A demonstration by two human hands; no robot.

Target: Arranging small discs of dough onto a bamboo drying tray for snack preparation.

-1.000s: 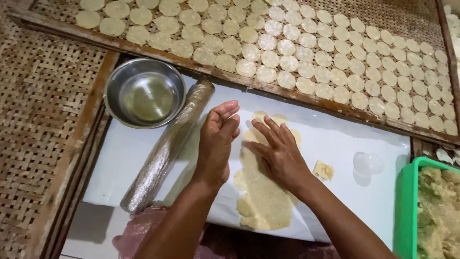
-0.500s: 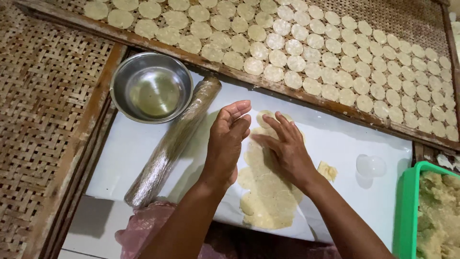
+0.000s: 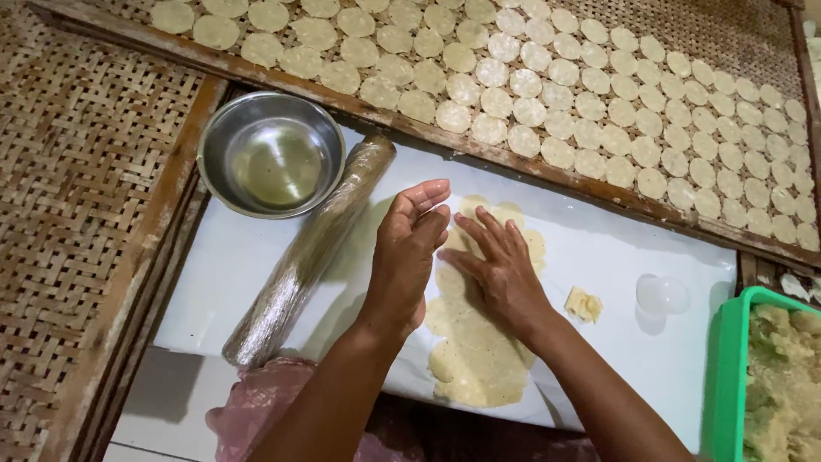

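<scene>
A thin sheet of pale dough [image 3: 479,351] lies flattened on a white board [image 3: 599,248]. My right hand [image 3: 500,265] rests flat on its upper part with the fingers spread. My left hand [image 3: 410,248] hovers just beside it, slightly cupped and tilted on its edge, its fingertips close to the dough's far end; whether it touches the dough is unclear. A plastic-wrapped rolling pin [image 3: 312,248] lies diagonally to the left of my left hand.
A steel bowl [image 3: 272,154] holding clear liquid stands at the board's far left. Many round dough discs [image 3: 547,94] dry on a woven tray behind. A small dough scrap [image 3: 583,304], a clear round cutter [image 3: 663,295] and a green tub of dough [image 3: 774,376] lie right.
Both hands stay on the dough's upper part. My left hand has lifted and turned onto its edge, while my right hand stays pressed flat.
</scene>
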